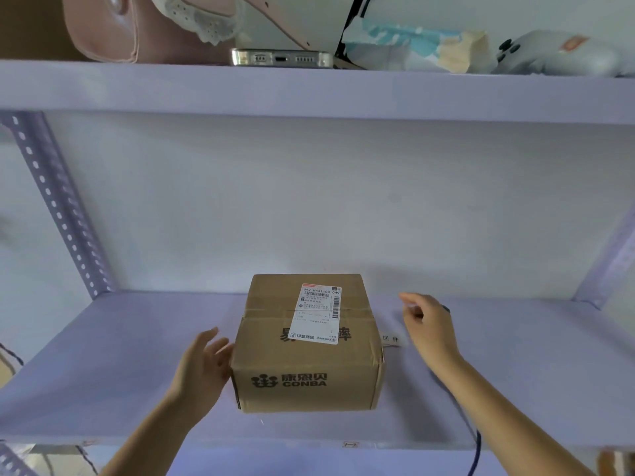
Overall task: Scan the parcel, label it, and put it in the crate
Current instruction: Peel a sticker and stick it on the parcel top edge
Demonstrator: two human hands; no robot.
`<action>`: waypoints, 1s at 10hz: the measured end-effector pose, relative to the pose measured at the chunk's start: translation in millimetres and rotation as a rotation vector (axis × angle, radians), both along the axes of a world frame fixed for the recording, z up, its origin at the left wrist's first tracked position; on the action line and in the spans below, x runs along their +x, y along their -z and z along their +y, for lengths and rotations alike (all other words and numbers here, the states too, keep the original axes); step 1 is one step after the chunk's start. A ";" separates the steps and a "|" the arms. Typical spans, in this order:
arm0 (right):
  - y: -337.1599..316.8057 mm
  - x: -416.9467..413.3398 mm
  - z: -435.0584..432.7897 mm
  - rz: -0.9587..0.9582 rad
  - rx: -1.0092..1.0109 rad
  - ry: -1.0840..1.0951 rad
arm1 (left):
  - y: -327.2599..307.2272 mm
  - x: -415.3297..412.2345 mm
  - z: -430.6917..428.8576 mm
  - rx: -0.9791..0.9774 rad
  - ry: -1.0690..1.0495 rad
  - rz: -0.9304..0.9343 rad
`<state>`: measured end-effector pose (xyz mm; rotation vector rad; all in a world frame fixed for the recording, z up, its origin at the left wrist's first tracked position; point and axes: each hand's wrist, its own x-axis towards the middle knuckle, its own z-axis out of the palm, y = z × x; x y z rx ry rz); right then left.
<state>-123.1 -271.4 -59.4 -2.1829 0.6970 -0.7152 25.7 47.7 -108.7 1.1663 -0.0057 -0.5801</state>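
Observation:
A brown cardboard parcel marked CONBA sits in the middle of a pale purple shelf. A white shipping label with barcodes is stuck on its top. My left hand is open, its fingers touching the parcel's left side. My right hand hovers open to the right of the parcel, apart from it. A small white tag with printed characters lies on the shelf against the parcel's right side.
An upper shelf overhangs close above, carrying a phone, a pink bag, crumpled packaging and a grey handheld device. Perforated metal uprights frame both sides. A dark cable hangs near my right forearm.

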 end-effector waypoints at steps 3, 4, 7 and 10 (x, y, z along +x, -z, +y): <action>43.8 25.9 -21.0 0.665 -0.367 -0.298 | 51.2 -8.8 30.9 0.539 -0.314 -0.450; 48.8 27.2 -22.5 0.668 -0.416 -0.285 | 51.1 -11.3 26.6 0.575 -0.328 -0.468; 44.0 34.6 -28.3 0.754 -0.558 -0.315 | 54.6 -11.9 29.0 0.565 -0.335 -0.487; 40.7 34.4 -22.8 0.973 -0.931 -0.421 | 58.4 -10.6 31.3 0.557 -0.330 -0.510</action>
